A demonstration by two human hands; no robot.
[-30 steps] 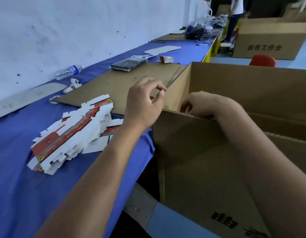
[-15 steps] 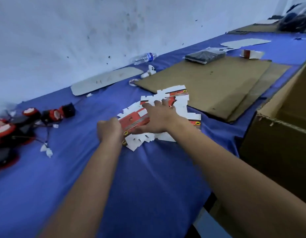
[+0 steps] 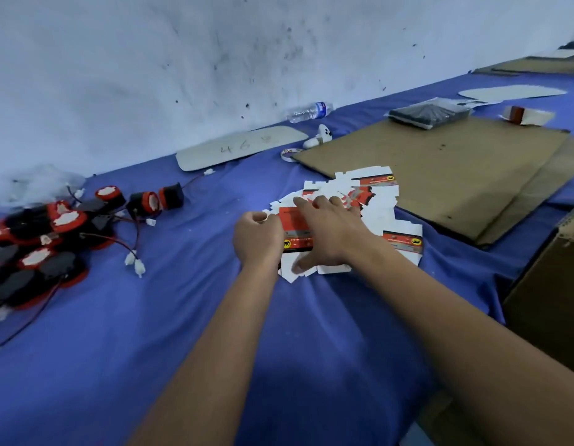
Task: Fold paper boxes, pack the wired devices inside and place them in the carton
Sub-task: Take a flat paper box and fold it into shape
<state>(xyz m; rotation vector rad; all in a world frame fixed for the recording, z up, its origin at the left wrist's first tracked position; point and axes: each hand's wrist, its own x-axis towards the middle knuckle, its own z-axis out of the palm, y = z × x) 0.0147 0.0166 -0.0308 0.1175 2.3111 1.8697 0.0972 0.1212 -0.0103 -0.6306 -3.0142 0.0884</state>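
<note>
Cardboard blanks, flat red-and-white box cut-outs (image 3: 350, 217) heaped on the blue cloth: my right hand (image 3: 330, 233) presses spread fingers on top (steadying them) while my left hand (image 3: 256, 236) pinches one edge, best peeled slowly.

Both hands on flat paper boxes (image 3: 374, 201) — wired devices (image 3: 51, 239) left.

My right hand (image 3: 330, 233) covers the middle of the flat box blanks (image 3: 372, 201); their print is too small to read. The frame's right edge cuts off the carton (image 3: 549, 304), the left edge the wired devices (image 3: 38, 239).
</note>
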